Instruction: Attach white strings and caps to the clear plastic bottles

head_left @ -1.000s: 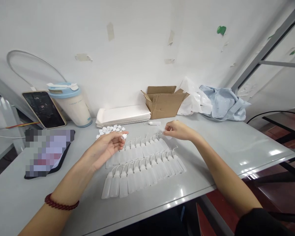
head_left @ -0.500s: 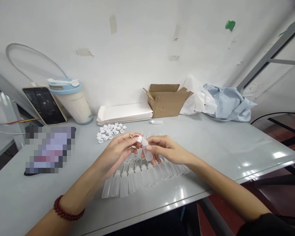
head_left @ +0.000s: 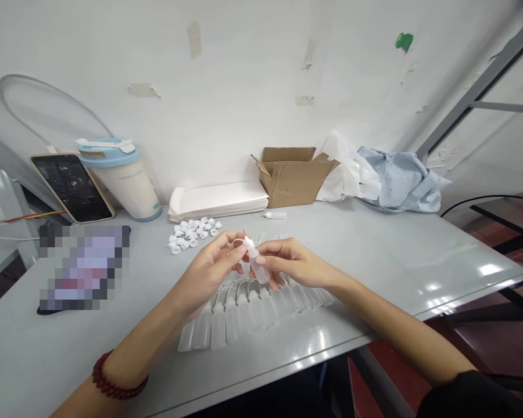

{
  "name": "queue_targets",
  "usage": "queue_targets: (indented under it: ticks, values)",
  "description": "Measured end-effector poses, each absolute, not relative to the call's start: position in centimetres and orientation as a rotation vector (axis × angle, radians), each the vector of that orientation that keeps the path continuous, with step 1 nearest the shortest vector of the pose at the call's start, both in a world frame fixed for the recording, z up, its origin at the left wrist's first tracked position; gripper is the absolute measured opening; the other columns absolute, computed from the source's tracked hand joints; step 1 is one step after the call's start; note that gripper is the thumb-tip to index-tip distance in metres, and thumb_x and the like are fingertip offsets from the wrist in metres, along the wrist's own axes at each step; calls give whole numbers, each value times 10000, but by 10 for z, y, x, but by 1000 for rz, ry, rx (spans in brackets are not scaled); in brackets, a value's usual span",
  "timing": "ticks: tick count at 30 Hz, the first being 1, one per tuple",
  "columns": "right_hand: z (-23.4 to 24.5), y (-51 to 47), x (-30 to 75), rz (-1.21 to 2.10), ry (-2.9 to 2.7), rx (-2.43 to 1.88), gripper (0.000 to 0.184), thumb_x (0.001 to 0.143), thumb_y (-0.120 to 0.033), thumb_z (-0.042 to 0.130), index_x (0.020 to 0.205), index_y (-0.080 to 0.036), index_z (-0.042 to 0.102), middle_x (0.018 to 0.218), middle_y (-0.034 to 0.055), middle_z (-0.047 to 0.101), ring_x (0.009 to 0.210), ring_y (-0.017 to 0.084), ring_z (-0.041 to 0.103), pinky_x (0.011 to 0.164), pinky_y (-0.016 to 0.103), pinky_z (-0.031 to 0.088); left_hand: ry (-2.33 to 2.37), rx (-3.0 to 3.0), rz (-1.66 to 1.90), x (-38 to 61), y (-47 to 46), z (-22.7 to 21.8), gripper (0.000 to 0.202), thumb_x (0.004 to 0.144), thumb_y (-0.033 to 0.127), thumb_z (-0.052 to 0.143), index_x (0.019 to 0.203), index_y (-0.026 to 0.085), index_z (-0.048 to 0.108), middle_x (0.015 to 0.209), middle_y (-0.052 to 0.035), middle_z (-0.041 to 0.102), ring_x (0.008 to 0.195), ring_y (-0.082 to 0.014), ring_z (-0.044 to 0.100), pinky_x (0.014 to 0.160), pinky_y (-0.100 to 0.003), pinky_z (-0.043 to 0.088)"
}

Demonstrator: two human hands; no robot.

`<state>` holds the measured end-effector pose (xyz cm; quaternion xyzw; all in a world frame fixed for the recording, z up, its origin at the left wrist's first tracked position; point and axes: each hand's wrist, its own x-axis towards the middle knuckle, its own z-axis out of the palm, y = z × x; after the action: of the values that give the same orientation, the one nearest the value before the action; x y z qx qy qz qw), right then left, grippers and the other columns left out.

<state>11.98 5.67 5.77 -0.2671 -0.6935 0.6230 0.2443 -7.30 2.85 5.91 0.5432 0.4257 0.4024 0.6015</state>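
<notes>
A small translucent squeeze bottle (head_left: 260, 269) is held tilted above the table by my right hand (head_left: 290, 261), its fingers closed round the body. My left hand (head_left: 221, 258) pinches a white cap (head_left: 247, 241) at the bottle's mouth; a thin tube or strap loops beside it. Cap and bottle meet at the neck, though whether the cap is fully seated I cannot tell. Below my hands lies a row of similar bottles (head_left: 218, 328) with thin curved strands at their necks. Loose white caps (head_left: 192, 232) are heaped beyond my left hand.
Behind stand a stack of white cartons (head_left: 220, 198), an open cardboard box (head_left: 291, 183), a white plastic bag (head_left: 351, 171) and blue cloth (head_left: 403, 180). A single bottle (head_left: 276, 215) lies before the box. At left are a phone (head_left: 73, 188) and a lidded cup (head_left: 133, 186).
The cap in my left hand has come from beside the bottle onto its neck. My right hand still grips the bottle. The view has shifted slightly.
</notes>
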Motion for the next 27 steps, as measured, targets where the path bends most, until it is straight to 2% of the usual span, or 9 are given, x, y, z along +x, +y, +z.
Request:
queue_targets:
  ticks: [6,14,20,27]
  values:
    - [56,58,119,1700,-1891,-761,265,919,-360,493,863,-132,616,672,-1,574,494,65,512,478,206,402,989,1399,943,-73,28,57,149,905,367,519,948,229,555,940,14,555,768,-124,559,759,-306,415]
    - [58,59,121,1735,-1830,-740,281,927,-365,483,910,-131,638,787,32,625,488,45,470,479,204,388,1027,1437,995,-74,29,58,151,885,368,561,846,222,566,823,34,538,776,-116,539,733,-262,407]
    - [53,60,121,1829,-1710,-658,279,913,-386,505,913,-135,626,821,34,634,481,38,453,455,194,376,1035,1555,1049,-75,31,59,116,878,328,562,867,218,597,865,14,557,822,-136,529,739,-271,410]
    - [54,61,122,1832,-1718,-669,291,903,-395,517,892,-129,633,811,33,636,483,38,431,451,189,365,1087,1595,1048,-76,32,62,157,852,364,589,838,212,625,826,3,588,806,-154,538,723,-280,418]
